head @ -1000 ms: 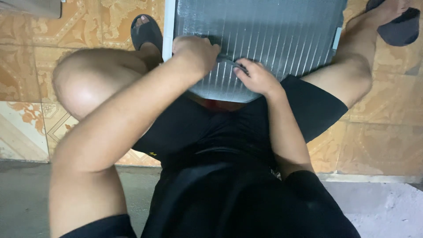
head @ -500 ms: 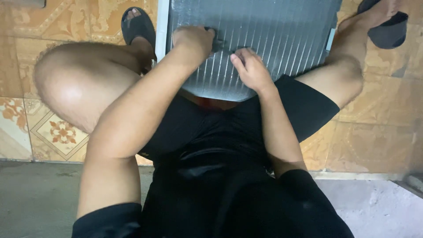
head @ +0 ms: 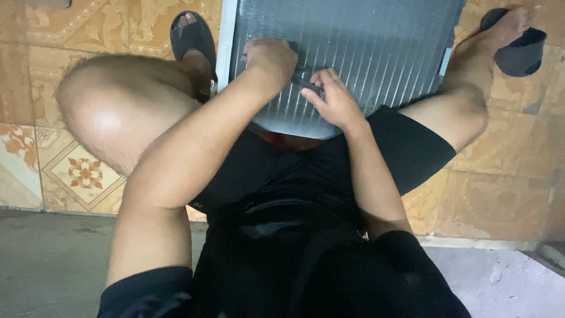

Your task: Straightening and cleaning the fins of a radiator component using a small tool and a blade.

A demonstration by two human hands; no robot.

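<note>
The hands have stayed on the finned metal radiator panel (head: pixel 365 53), which lies on the tiled floor (head: pixel 76 171) between the feet. The left hand (head: pixel 271 59) is curled in a fist. The right hand (head: pixel 332 100) pinches a small dark tool (head: pixel 306 81).

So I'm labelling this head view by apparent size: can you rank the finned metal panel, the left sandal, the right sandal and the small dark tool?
1. finned metal panel
2. left sandal and right sandal: look alike, unranked
3. small dark tool, mostly hidden between the left hand and right hand
</note>
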